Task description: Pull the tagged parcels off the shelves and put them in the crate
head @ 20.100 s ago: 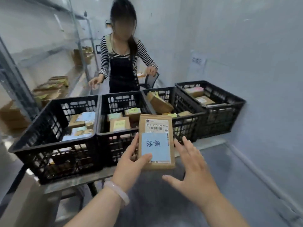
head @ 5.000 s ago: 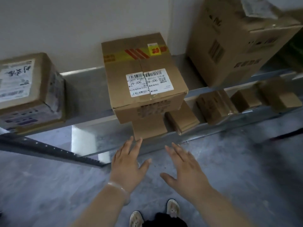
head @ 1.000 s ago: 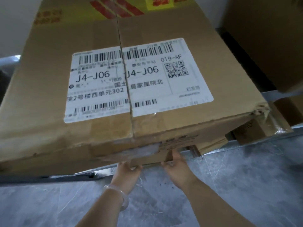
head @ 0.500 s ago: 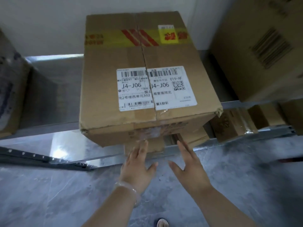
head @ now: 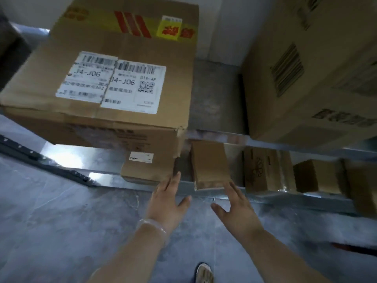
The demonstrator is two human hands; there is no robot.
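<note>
My left hand (head: 167, 199) and my right hand (head: 236, 205) reach with straight, spread fingers toward the lower shelf (head: 224, 194), holding nothing. Between and just beyond their fingertips stands a small plain brown parcel (head: 210, 164). Left of it lies a flat brown parcel (head: 146, 168) with a small white label, close to my left fingertips. On the upper shelf a large carton (head: 114, 78) with white shipping labels marked J4-J06 and yellow-red tape overhangs the shelf edge. No crate is in view.
A big brown carton (head: 310, 68) fills the upper shelf at the right. More small parcels (head: 263, 170) line the lower shelf to the right. Grey floor (head: 61, 231) lies below, with my shoe (head: 204, 272) at the bottom edge.
The view has swung right and closer since half a second ago. Both hands have shifted right along the lower shelf, from under the big carton toward the small plain parcel.
</note>
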